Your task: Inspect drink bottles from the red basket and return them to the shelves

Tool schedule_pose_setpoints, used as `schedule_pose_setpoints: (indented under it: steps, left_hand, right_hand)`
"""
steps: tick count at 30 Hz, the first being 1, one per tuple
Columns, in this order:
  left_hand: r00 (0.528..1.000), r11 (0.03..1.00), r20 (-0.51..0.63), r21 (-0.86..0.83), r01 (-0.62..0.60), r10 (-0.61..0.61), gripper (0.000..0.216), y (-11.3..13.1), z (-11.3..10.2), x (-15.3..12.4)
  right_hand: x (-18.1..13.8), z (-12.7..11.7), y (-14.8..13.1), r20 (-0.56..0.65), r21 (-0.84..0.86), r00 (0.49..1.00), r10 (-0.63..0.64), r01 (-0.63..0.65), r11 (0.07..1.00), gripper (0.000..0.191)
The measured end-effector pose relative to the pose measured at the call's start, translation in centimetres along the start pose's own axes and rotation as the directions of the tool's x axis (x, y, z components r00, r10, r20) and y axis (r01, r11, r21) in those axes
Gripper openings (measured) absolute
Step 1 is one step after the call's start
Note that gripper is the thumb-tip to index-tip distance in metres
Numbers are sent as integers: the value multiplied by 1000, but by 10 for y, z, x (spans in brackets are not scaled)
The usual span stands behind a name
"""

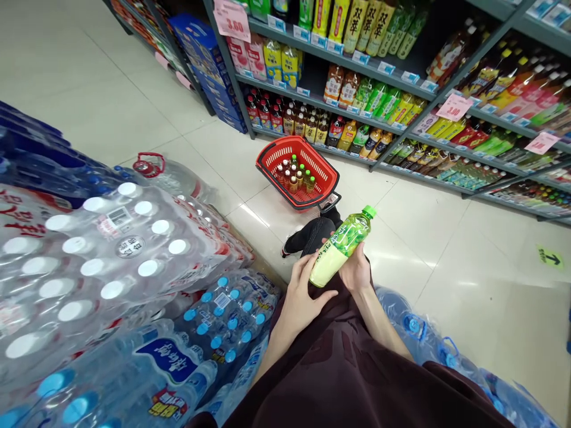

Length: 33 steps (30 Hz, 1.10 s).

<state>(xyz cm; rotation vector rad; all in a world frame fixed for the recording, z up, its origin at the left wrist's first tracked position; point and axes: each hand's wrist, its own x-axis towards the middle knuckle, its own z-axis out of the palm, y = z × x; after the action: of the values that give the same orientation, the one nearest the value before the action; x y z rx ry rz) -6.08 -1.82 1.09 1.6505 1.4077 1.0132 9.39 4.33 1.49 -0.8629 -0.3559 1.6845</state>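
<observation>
A drink bottle point(341, 246) with a green cap and a green and pale yellow label is tilted in front of me, its cap pointing up and to the right. My right hand point(358, 270) holds it from behind, on the right side. Around its lower end is my left hand point(306, 291), fingers against the bottle's left side and thumb stretched away from it. Some fingertips are hidden behind the bottle. Just beyond my knees, a red shopping basket point(297, 145) stands on the floor with several small drink bottles point(294, 175) upright inside.
Shelves of bottled drinks point(312, 92) run along the far side. Shrink-wrapped water packs point(129, 238) are stacked high at my left, and large water jugs point(414, 324) stand at my right. Blue cartons point(207, 65) sit by the shelf end. Tiled floor point(401, 238) lies between.
</observation>
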Motion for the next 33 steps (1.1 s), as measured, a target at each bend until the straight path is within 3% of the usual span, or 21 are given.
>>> schedule_pose_setpoints:
  steps: [5, 10, 12, 15, 19, 22, 26, 33]
  left_hand:
    - [992, 989, -59, -99, 105, -112, 68, 2, -6, -4]
    - [967, 905, 122, -342, 254, -225, 70, 7, -18, -7]
    - [959, 861, 175, -426, 279, -224, 73, 8, -23, -7]
    - [953, 769, 245, -570, 290, -177, 69, 10, -28, -8]
    - [926, 575, 364, -739, 351, -97, 72, 12, -28, -11]
    - [904, 423, 427, -812, 401, -38, 72, 13, -25, -13]
    - [908, 325, 418, -857, 401, -18, 66, 12, -23, -17]
    - [905, 228, 387, -879, 419, -175, 81, 16, -21, -21]
  right_hand:
    - [-2, 6, 17, -2, -115, 996, -86, 85, 990, 73]
    - [-2, 22, 20, 134, -191, 991, -16, 42, 981, 76]
    - [-3, 33, 16, 160, -198, 987, 2, 30, 980, 81]
    - [-7, 49, 10, 128, -173, 989, -79, 101, 980, 87]
    - [-13, 60, 4, 123, -152, 983, -135, 153, 976, 91]
    - [-16, 66, 0, 147, -143, 984, -104, 125, 982, 88]
    - [-15, 76, -3, 218, -143, 975, -36, 68, 987, 83]
    - [-14, 82, 9, 159, -134, 978, 136, -115, 984, 79]
